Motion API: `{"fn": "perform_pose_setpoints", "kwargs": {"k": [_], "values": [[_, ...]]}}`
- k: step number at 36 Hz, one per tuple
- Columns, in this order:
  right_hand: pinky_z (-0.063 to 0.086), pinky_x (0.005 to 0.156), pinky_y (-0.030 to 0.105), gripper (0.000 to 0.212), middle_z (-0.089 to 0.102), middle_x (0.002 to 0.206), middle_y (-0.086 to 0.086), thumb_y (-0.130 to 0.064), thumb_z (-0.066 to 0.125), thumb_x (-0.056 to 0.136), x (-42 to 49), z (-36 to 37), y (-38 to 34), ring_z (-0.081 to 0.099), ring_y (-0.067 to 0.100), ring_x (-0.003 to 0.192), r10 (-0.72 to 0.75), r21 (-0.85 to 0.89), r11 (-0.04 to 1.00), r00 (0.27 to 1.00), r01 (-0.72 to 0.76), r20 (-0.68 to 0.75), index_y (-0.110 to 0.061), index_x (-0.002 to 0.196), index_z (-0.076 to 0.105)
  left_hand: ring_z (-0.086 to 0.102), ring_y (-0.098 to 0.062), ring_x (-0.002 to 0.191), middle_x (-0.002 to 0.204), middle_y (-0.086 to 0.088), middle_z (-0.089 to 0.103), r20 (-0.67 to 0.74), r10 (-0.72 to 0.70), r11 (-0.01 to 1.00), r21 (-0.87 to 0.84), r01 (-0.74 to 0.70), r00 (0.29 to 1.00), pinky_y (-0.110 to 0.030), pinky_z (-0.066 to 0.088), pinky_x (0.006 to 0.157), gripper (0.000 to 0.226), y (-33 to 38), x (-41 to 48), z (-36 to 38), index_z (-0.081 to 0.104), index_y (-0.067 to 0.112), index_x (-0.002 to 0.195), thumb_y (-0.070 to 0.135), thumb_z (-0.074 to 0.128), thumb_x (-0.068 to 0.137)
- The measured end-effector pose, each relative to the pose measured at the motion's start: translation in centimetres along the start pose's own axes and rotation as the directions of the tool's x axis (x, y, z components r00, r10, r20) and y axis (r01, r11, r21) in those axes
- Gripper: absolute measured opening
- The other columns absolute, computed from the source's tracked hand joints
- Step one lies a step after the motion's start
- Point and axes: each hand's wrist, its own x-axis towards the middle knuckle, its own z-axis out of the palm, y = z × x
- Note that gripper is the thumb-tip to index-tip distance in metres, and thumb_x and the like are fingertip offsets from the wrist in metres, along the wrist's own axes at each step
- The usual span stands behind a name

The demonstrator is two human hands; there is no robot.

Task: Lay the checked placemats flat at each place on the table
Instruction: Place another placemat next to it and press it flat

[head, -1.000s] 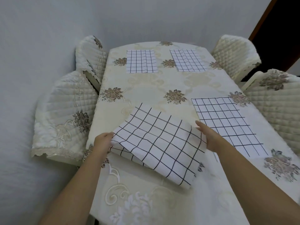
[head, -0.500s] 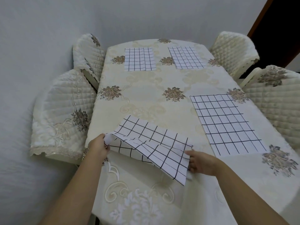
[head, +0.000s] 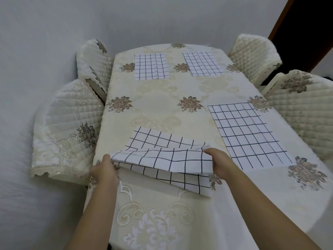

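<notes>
Near edge: tablecloth [head: 162, 222], cream with white embroidered scrollwork, is draped over the table. Two bare forearms are seen coming in from the bottom.

Left hand [head: 105, 171]: the left corner of the near placemat [head: 162, 160] is gripped. The fingertips are hidden by the cloth, so the exact finger lay cannot be told.

Right hand [head: 219, 163]: the right edge of the upper fold is grasped, with fingers curled round it.

Near placemat: white with a black grid, located at the near-left place, between the two hands. It is not flat. The upper layer is held raised and doubled over. A lower layer is seen lying on the tablecloth beneath it, running out toward the near right. A further part is spread on the cloth toward the table centre.

Second placemat [head: 246, 132]: laid flat at the near-right place, just beside the right hand and apart from the held one.

Flanking chairs, quilted cream covers with brown floral patches: near-left chair [head: 66, 130] and near-right chair [head: 306, 112], both pushed close to the table sides.

Far end: two more placemats are laid flat side by side, far-left placemat [head: 152, 66] and far-right placemat [head: 202, 64], the latter slightly skewed. Brown flower motifs are printed on the cloth between them.

Far-left chair [head: 91, 60] and far-right chair [head: 252, 51] are set at the far corners. A plain pale wall [head: 54, 24] is seen behind.
</notes>
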Motion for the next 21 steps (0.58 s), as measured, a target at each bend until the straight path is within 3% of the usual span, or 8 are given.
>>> {"fn": "perform_pose_setpoints", "kwargs": {"k": [3, 5, 7, 12, 14, 16, 19, 21], "values": [[0.046, 0.080, 0.036, 0.036, 0.051, 0.120, 0.038, -0.009, 0.052, 0.090, -0.7, 1.0, 0.1, 0.057, 0.032, 0.095, 0.006, -0.073, 0.997, 0.998, -0.011, -0.068, 0.013, 0.118, 0.052, 0.053, -0.015, 0.068, 0.100, -0.006, 0.058, 0.277, -0.246, 0.969, 0.043, 0.244, 0.929, -0.025, 0.045, 0.047, 0.020, -1.7, -1.3, -0.1, 0.055, 0.016, 0.107, 0.028, 0.053, 0.091], [0.044, 0.069, 0.031, 0.019, 0.050, 0.110, 0.043, -0.011, 0.054, 0.086, -1.1, 1.4, 0.4, 0.055, 0.033, 0.075, 0.028, -0.094, 0.995, 0.997, -0.034, -0.071, 0.002, 0.099, 0.058, 0.055, -0.018, 0.067, 0.087, -0.006, 0.061, 0.387, -0.327, 0.944, 0.102, 0.313, 0.862, -0.023, 0.047, 0.041, 0.022, -2.6, -2.8, 0.3, 0.059, 0.013, 0.097, 0.034, 0.054, 0.091], [0.038, 0.061, 0.027, 0.008, 0.055, 0.081, 0.025, -0.012, 0.055, 0.085, -1.1, 1.6, 0.8, 0.049, 0.026, 0.063, 0.081, -0.078, 0.993, 0.994, -0.087, -0.077, -0.007, 0.092, 0.057, 0.056, -0.019, 0.066, 0.080, -0.006, 0.060, 0.434, -0.359, 0.933, 0.176, 0.313, 0.827, -0.023, 0.050, 0.042, 0.023, -3.2, -4.5, 0.8, 0.057, 0.012, 0.089, 0.035, 0.057, 0.090], [0.037, 0.049, 0.022, 0.028, 0.050, 0.063, 0.008, -0.012, 0.055, 0.090, -1.7, 2.5, 0.7, 0.049, 0.022, 0.052, 0.022, -0.238, 0.970, 0.991, -0.054, -0.133, 0.009, 0.109, 0.053, 0.057, -0.017, 0.069, 0.075, -0.006, 0.056, 0.475, -0.416, 0.906, 0.288, 0.310, 0.775, -0.029, 0.047, 0.055, 0.017, -3.5, -6.6, 1.8, 0.052, 0.010, 0.076, 0.014, 0.052, 0.092], [0.043, 0.060, 0.030, 0.045, 0.052, 0.095, 0.012, -0.014, 0.056, 0.090, -2.1, 3.1, 0.3, 0.056, 0.027, 0.081, -0.109, -0.388, 0.922, 0.974, 0.024, -0.199, 0.003, 0.129, 0.040, 0.057, -0.017, 0.069, 0.073, -0.005, 0.055, 0.484, -0.375, 0.921, 0.291, 0.259, 0.790, -0.030, 0.045, 0.061, 0.019, -3.2, -7.0, 2.3, 0.051, 0.011, 0.073, 0.012, 0.050, 0.093], [0.044, 0.074, 0.036, 0.057, 0.042, 0.129, 0.013, -0.016, 0.059, 0.088, -3.0, 3.8, -0.7, 0.049, 0.028, 0.110, -0.327, -0.590, 0.793, 0.923, 0.151, -0.202, -0.006, 0.137, 0.032, 0.057, -0.019, 0.066, 0.072, -0.007, 0.056, 0.481, -0.308, 0.942, 0.276, 0.192, 0.821, -0.032, 0.046, 0.062, 0.017, -2.6, -7.3, 2.8, 0.052, 0.010, 0.075, 0.012, 0.052, 0.092], [0.041, 0.091, 0.032, 0.044, 0.041, 0.133, 0.008, -0.017, 0.054, 0.089, -4.2, 4.8, -2.2, 0.047, 0.022, 0.116, -0.501, -0.693, 0.640, 0.864, 0.333, -0.047, -0.011, 0.131, 0.043, 0.054, -0.019, 0.060, 0.068, -0.008, 0.056, 0.473, -0.199, 0.964, 0.253, 0.084, 0.858, -0.031, 0.048, 0.059, 0.015, -1.4, -7.9, 3.3, 0.052, 0.009, 0.076, 0.010, 0.053, 0.091], [0.038, 0.086, 0.025, 0.029, 0.051, 0.123, 0.005, -0.015, 0.050, 0.091, -5.3, 5.6, -3.5, 0.051, 0.016, 0.108, -0.533, -0.685, 0.587, 0.843, 0.431, 0.074, -0.014, 0.121, 0.053, 0.051, -0.018, 0.059, 0.067, -0.007, 0.053, 0.468, -0.123, 0.971, 0.239, 0.008, 0.875, -0.029, 0.047, 0.057, 0.015, -0.5, -8.3, 3.7, 0.051, 0.010, 0.075, 0.010, 0.053, 0.090]]}}
